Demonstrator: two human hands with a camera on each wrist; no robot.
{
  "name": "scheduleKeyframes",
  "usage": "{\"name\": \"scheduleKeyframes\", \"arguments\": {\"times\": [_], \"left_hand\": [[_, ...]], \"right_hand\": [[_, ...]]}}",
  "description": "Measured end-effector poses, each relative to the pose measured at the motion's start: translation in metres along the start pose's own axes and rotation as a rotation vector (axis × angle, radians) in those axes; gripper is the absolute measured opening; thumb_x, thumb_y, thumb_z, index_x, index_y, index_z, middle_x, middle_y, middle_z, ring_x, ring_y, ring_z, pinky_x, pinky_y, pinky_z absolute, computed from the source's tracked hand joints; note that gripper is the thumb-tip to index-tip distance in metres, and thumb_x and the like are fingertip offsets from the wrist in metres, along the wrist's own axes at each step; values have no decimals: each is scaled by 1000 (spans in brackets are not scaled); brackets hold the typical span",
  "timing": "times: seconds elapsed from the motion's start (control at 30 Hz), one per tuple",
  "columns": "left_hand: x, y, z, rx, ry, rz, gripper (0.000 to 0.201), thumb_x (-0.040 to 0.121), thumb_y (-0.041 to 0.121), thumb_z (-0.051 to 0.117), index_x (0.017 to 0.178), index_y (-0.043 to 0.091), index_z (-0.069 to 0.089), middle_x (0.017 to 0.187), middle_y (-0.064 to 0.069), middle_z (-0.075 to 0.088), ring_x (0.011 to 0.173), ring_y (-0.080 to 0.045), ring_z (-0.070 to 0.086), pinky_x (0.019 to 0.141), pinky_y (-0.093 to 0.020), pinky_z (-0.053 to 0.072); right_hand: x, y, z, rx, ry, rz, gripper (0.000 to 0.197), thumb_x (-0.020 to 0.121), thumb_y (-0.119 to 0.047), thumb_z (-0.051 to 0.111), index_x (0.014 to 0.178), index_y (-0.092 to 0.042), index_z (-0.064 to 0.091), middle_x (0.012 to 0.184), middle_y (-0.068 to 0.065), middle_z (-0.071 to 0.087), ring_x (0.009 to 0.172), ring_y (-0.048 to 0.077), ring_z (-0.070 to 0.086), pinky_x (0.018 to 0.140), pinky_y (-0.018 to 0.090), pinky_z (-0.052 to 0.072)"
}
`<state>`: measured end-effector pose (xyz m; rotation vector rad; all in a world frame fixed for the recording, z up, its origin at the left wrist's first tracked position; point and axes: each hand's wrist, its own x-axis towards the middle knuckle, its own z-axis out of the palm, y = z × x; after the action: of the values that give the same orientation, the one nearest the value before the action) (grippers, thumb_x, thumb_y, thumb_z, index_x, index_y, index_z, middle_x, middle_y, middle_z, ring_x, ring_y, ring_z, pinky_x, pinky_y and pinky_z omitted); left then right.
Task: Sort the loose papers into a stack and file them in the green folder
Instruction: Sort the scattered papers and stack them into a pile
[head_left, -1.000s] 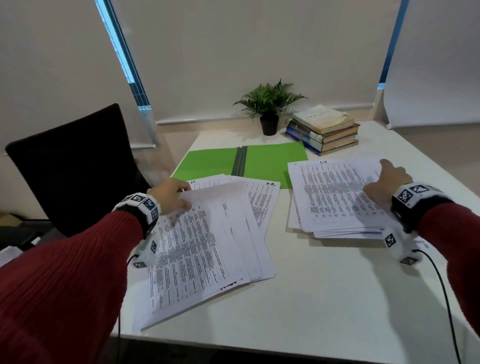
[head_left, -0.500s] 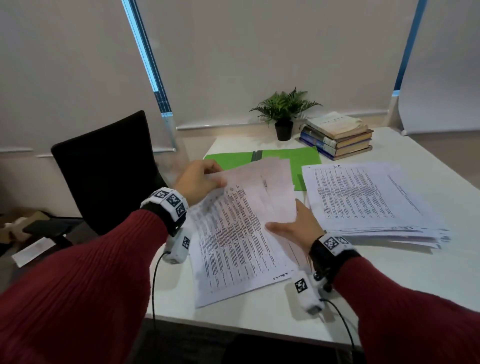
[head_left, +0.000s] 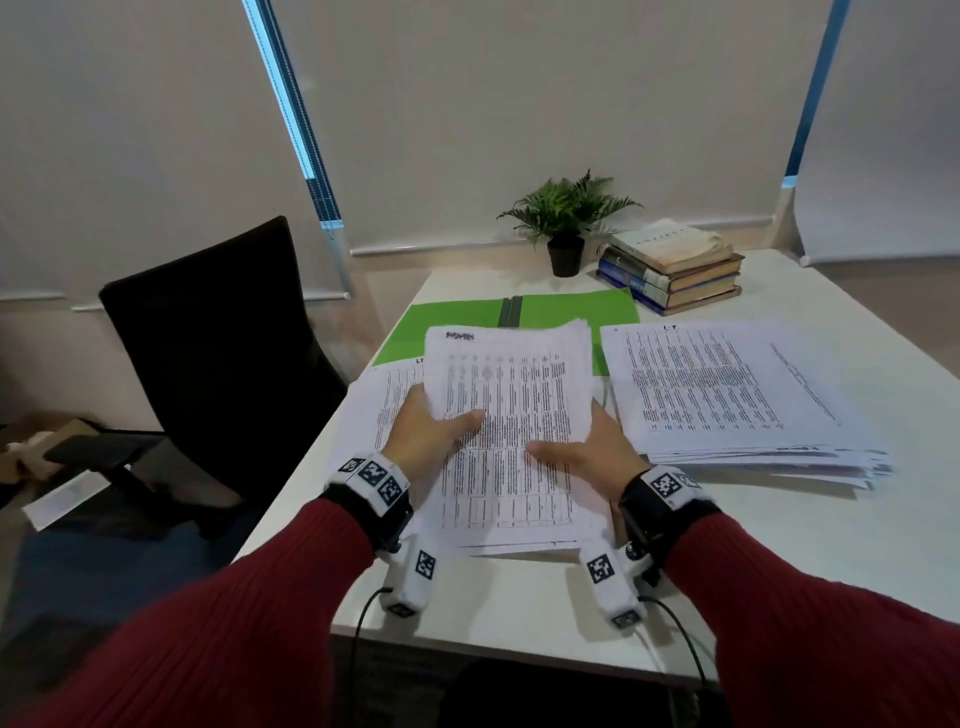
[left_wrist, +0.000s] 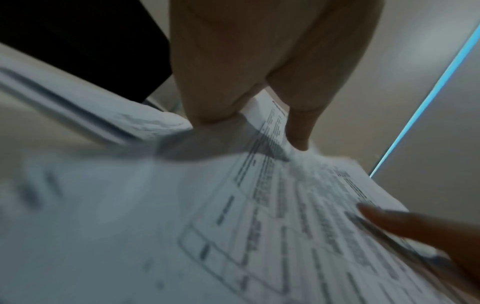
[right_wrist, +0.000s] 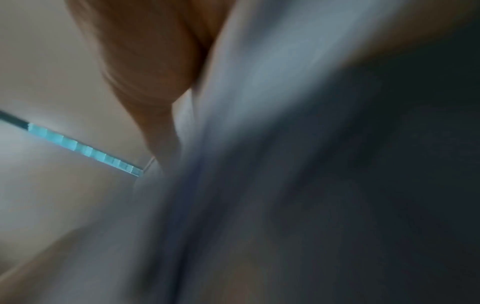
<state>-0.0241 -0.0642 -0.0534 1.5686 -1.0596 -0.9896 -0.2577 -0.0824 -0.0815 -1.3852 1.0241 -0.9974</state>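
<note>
Both hands hold a bundle of printed papers (head_left: 511, 415) tilted up over the table's near left part. My left hand (head_left: 431, 431) grips its left edge, thumb on the top sheet, fingers underneath. My right hand (head_left: 587, 447) grips the right edge the same way. In the left wrist view the printed papers (left_wrist: 259, 226) fill the lower frame, with my left fingers (left_wrist: 221, 82) against their edge. The right wrist view is blurred; only papers (right_wrist: 246, 82) beside my palm show. More loose sheets (head_left: 384, 405) lie under the bundle. The green folder (head_left: 519, 312) lies open behind it.
A second thick pile of papers (head_left: 727, 395) lies on the right of the white table (head_left: 779, 571). A potted plant (head_left: 566, 228) and a stack of books (head_left: 670, 270) stand at the back. A black chair (head_left: 218, 332) stands left of the table.
My right hand left the right pile and came over to the left papers. Both hands gathered them, squared them and lifted them into one bundle. The view swung left.
</note>
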Motion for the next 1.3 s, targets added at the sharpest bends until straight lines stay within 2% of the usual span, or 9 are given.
{"name": "scheduleKeyframes", "arguments": {"times": [0.07,0.2,0.33,0.5,0.73,0.83,1.03,1.13,1.3], "left_hand": [[6,6,8,-111,-35,18,51,86,13,87,127,15,57,126,-11,74,109,-26,75,93,-47,64],[22,22,-14,321,112,90,54,89,52,80,129,22,59,119,-8,72,106,-28,72,96,-44,58],[49,13,-56,822,174,-176,97,82,72,75,152,10,49,156,-17,52,142,-40,50,117,-47,43],[109,-44,-101,1073,222,-429,180,0,111,48,146,4,54,145,-14,62,133,-42,58,112,-50,48],[86,-17,-79,816,200,-339,92,54,50,103,123,0,68,123,-15,74,112,-35,73,99,-44,60],[84,-16,-78,772,268,-341,79,63,38,103,120,-3,67,117,-19,75,104,-36,74,92,-38,60],[72,-15,-88,632,362,-102,41,85,24,89,116,2,77,108,-17,78,87,-29,67,80,-33,52],[69,-6,-99,495,405,3,31,86,25,87,109,6,81,96,-12,79,86,-30,75,87,-40,62],[61,1,-100,205,365,19,28,90,13,84,115,-1,77,102,-15,78,90,-30,75,87,-41,60]], "right_hand": [[-1,-4,-3,-36,37,-13,65,77,-8,88,130,-25,55,117,-11,72,104,1,70,91,23,58],[10,-20,-34,-67,127,12,72,76,-9,86,137,-23,51,124,-3,70,110,16,70,93,40,55],[24,-47,-90,-158,174,45,54,81,4,67,131,-13,54,117,7,69,104,26,68,71,33,51],[48,-44,-168,-335,195,170,43,72,1,68,115,-6,66,109,20,73,106,44,66,88,43,54],[56,-39,-229,-611,303,379,64,82,6,76,138,-10,50,111,18,67,87,31,65,70,33,51],[52,-39,-232,-786,344,409,70,80,8,74,143,-6,45,95,16,65,81,33,62,68,34,49],[44,-41,-224,-970,366,489,74,80,-10,79,143,-5,40,130,26,57,93,35,55,80,40,50],[39,-48,-203,-1220,447,431,81,81,-34,81,146,-12,37,138,25,43,125,43,46,96,50,46],[37,-59,-112,-949,179,172,25,89,-36,74,108,-21,70,97,1,67,82,19,66,78,25,49]]}}
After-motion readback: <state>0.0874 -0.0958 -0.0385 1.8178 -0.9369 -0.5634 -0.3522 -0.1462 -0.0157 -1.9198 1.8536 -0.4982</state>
